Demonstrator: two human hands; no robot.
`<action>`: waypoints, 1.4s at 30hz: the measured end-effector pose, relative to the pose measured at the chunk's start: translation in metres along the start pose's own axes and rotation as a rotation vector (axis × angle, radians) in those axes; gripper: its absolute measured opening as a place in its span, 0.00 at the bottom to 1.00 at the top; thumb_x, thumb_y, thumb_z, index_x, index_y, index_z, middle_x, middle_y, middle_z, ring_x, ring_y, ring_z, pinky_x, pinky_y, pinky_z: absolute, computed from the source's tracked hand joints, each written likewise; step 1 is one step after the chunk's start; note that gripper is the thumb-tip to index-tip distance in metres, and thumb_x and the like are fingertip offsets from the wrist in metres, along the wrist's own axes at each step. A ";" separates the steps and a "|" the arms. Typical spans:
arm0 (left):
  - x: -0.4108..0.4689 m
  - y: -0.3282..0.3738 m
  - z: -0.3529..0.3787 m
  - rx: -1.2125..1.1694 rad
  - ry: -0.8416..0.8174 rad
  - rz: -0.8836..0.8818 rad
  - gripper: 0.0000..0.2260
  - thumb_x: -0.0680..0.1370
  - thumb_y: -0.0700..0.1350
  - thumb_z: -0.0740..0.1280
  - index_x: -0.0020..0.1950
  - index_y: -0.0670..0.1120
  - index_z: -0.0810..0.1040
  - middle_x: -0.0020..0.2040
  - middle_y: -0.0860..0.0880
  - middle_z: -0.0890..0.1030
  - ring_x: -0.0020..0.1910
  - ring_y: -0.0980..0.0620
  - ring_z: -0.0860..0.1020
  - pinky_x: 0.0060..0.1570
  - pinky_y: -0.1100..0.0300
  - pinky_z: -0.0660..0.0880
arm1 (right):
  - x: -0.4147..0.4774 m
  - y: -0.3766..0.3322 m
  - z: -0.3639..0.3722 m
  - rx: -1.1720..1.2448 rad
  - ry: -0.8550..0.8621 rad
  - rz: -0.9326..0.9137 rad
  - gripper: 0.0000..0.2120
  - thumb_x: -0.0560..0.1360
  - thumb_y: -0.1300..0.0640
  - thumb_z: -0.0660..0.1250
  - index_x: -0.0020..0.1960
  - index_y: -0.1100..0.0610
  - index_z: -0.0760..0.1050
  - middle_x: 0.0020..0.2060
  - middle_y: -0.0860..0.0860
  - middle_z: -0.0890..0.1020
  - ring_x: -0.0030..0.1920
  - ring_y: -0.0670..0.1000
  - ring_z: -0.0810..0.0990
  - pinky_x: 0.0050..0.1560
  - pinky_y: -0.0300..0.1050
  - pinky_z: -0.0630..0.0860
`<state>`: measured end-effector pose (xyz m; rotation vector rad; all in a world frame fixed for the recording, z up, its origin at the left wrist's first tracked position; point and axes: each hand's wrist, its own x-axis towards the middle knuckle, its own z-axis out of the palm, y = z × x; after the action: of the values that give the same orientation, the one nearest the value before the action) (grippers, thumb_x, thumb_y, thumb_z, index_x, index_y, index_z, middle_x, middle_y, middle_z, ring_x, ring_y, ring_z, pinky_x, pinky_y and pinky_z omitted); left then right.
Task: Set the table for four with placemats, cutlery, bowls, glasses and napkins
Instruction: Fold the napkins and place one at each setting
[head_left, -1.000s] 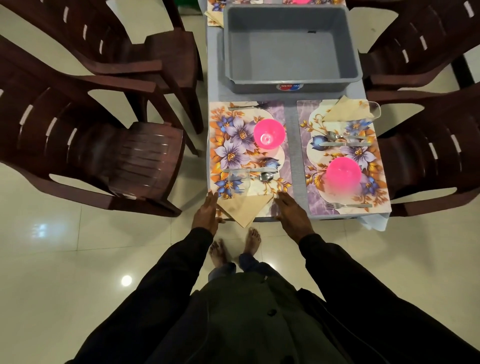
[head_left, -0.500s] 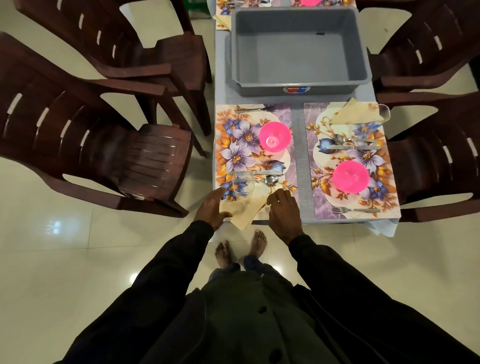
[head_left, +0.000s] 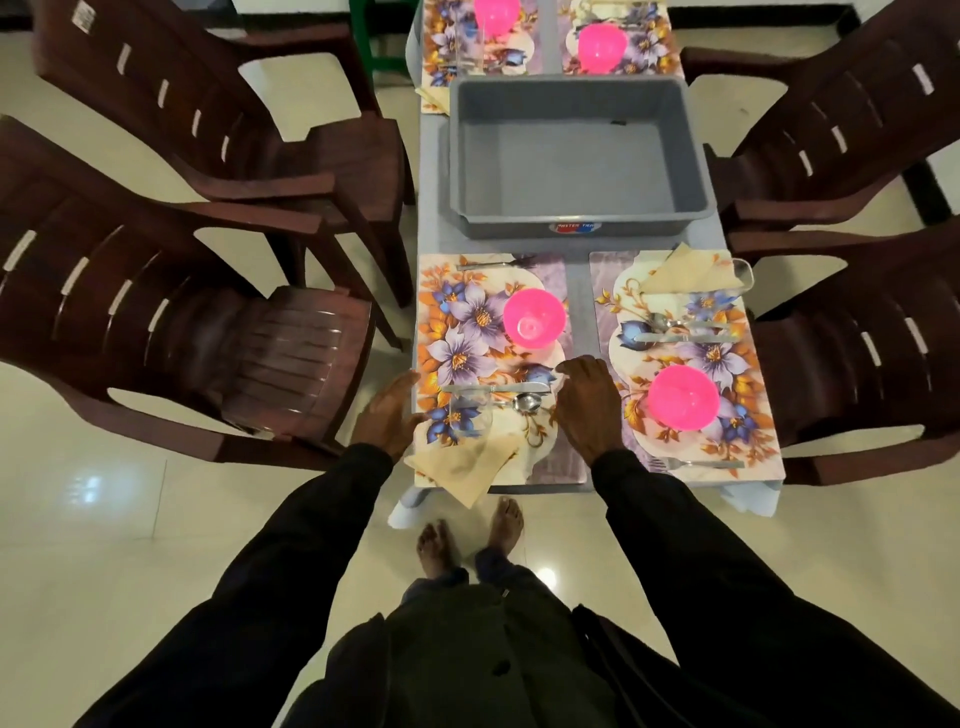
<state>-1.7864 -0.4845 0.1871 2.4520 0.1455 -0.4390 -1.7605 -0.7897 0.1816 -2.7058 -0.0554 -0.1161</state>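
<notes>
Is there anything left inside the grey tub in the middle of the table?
No. The grey tub shows only its bare floor and walls, with nothing lying in it.

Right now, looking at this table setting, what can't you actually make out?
Head view only:
- Far placemats: cut off by the top edge and partly hidden by the grey tub, so their cutlery, napkins and glasses cannot be checked.
- Near-left glass: transparent, outline faint.
- Near-right glass: mostly hidden behind the napkin.
- Right hand: covers the placemat edge, so any grip is unclear.
</notes>
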 end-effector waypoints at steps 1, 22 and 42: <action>0.004 0.004 -0.006 -0.003 0.009 0.004 0.30 0.76 0.47 0.75 0.76 0.44 0.70 0.74 0.43 0.73 0.72 0.41 0.71 0.71 0.49 0.67 | 0.010 0.001 -0.003 0.017 0.008 -0.007 0.17 0.66 0.72 0.70 0.54 0.63 0.79 0.48 0.59 0.81 0.50 0.61 0.79 0.48 0.54 0.79; 0.097 0.024 -0.031 -0.025 -0.087 0.052 0.33 0.74 0.65 0.64 0.72 0.45 0.74 0.71 0.44 0.75 0.70 0.42 0.73 0.71 0.43 0.70 | 0.109 0.012 0.047 0.212 -0.235 0.108 0.45 0.67 0.55 0.81 0.76 0.56 0.59 0.71 0.56 0.68 0.69 0.59 0.69 0.58 0.59 0.80; 0.082 0.011 -0.009 0.055 -0.153 0.146 0.21 0.79 0.45 0.71 0.72 0.43 0.76 0.70 0.41 0.77 0.67 0.38 0.76 0.68 0.46 0.72 | 0.069 0.013 0.023 0.205 -0.109 0.108 0.21 0.81 0.58 0.67 0.72 0.59 0.68 0.69 0.57 0.73 0.69 0.56 0.71 0.67 0.50 0.71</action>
<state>-1.7050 -0.4883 0.1721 2.4507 -0.1099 -0.5698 -1.6896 -0.7909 0.1618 -2.5020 0.0444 0.0658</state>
